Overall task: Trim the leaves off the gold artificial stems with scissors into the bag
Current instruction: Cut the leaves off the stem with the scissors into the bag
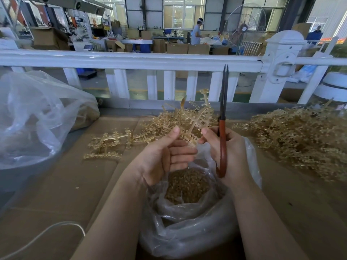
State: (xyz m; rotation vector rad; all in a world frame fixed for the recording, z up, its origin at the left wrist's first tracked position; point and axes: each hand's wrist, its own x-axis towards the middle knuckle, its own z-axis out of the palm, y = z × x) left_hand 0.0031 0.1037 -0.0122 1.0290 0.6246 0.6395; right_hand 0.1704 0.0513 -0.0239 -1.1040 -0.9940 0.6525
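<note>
My left hand (165, 156) holds the base of a gold artificial stem (195, 117), thumb raised and fingers curled under it. The stem's branches fan upward above both hands. My right hand (227, 152) grips scissors (223, 128) with orange-red handles; the dark blades point straight up and are nearly closed. Its thumb touches the stem. Below both hands sits a clear plastic bag (187, 228), mouth wide, with gold leaf bits (187, 186) inside.
A heap of gold stems (304, 139) lies at the right, several more (116, 143) at the left centre. A large clear bag (33, 117) stands far left. Cardboard (56, 194) covers the table, a white railing (131, 61) runs behind, and a white cable (47, 233) lies at bottom left.
</note>
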